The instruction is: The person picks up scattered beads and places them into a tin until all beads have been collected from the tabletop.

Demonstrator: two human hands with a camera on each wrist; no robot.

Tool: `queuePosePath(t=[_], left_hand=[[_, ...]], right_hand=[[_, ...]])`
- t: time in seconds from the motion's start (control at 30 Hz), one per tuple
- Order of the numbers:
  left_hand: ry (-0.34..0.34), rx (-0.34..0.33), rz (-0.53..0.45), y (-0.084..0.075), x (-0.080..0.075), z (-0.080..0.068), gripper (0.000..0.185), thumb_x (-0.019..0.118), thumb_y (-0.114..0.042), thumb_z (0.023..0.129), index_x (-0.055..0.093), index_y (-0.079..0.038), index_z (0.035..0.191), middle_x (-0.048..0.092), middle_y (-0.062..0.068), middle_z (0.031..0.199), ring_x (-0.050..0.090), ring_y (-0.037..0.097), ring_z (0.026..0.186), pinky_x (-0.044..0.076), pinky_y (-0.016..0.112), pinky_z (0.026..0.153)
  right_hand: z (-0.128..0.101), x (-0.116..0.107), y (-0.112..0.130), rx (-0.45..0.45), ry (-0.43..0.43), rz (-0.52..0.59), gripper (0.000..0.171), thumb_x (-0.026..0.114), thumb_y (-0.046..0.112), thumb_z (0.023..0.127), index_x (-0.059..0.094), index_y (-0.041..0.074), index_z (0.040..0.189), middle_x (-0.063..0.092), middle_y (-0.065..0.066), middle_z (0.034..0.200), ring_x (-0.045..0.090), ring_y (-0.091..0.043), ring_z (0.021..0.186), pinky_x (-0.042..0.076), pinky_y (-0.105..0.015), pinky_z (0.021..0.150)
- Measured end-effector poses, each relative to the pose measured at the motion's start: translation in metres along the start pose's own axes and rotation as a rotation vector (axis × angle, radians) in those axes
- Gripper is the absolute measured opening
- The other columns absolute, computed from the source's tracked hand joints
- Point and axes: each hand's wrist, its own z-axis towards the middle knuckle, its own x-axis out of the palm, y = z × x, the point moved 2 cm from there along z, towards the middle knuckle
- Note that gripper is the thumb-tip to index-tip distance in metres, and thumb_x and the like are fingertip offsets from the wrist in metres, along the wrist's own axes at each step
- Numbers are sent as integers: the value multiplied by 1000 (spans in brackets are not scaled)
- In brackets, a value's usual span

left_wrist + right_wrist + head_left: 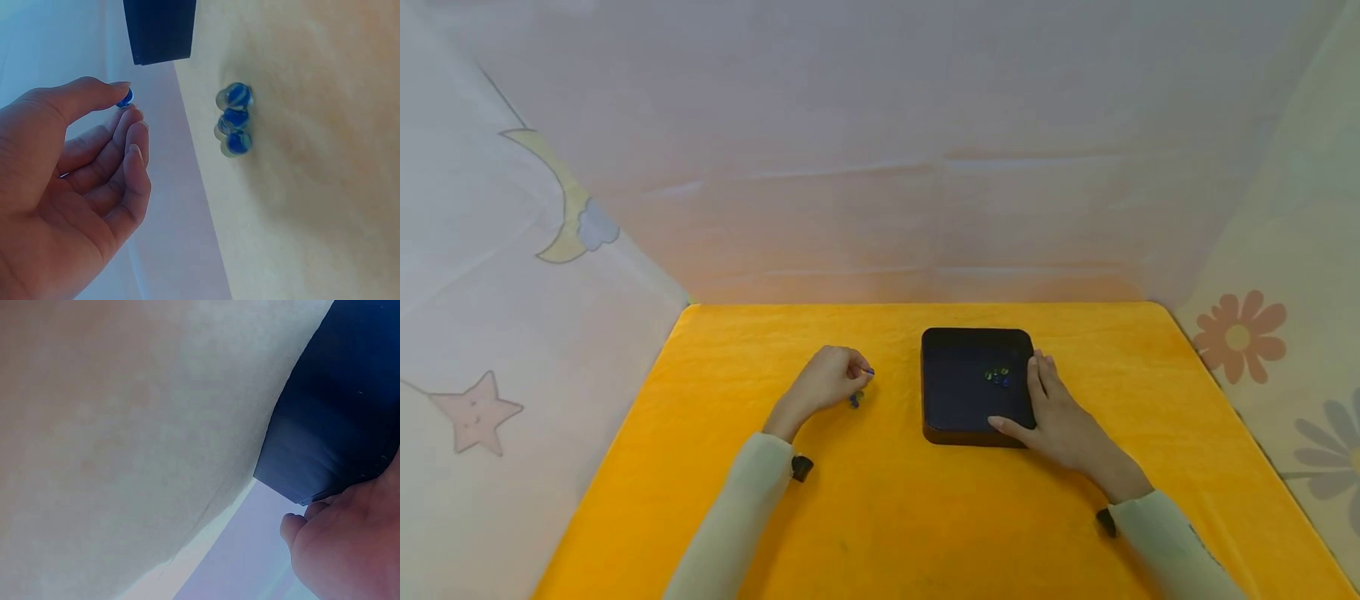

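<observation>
In the left wrist view, a small blue marble (127, 98) is pinched between the thumb and fingertips of my left hand (827, 382). Beside that hand, a cluster of several blue and clear marbles (235, 119) lies on the cloth. A black square tray (958, 421) stands to the right, with several blue and greenish marbles (997, 377) on its floor. My right hand (1063, 425) rests against the tray's right side. Its fingers extend along the outer wall and the thumb reaches over the near right rim. The right wrist view shows part of this hand against the dark wall.
A yellow cloth (880, 517) covers the table. Pale printed sheets rise behind it (880, 208) and at both sides, with a moon, a star and flowers on them. Each wrist wears a small black device, such as the one at the left cuff (802, 467).
</observation>
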Motion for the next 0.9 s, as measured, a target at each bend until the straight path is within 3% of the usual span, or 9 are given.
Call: queuePosePath(t=[0.3,0.5,0.77,0.9], left_hand=[[17,28,0,-14,4,16,19,71,-24,102,79,-10,112,78,2,98,67,9,78,60,31,79],[40,32,-17,-25,7,27,19,71,-25,102,78,-10,112,77,2,98,66,9,75,58,28,74],[49,69,-44,-40,16,42,19,70,-25,102,78,-11,112,79,0,100,68,9,81,58,26,76],[58,86,-36,-49,20,48,20,68,-24,103,78,-10,114,79,1,103,69,10,83,58,26,77]], right_hand=[[-1,0,2,0,1,4,126,53,81,94,-15,2,165,-29,-13,173,1,-50,163,35,-70,118],[-1,0,2,-1,3,9,126,53,81,93,-16,4,165,-30,-13,172,4,-51,162,36,-70,117],[1,-1,1,-1,1,7,127,53,82,93,-16,4,165,-30,-13,172,5,-52,162,34,-70,118],[1,-2,1,4,5,-1,127,53,82,93,-16,3,165,-29,-14,173,5,-52,161,39,-69,115]])
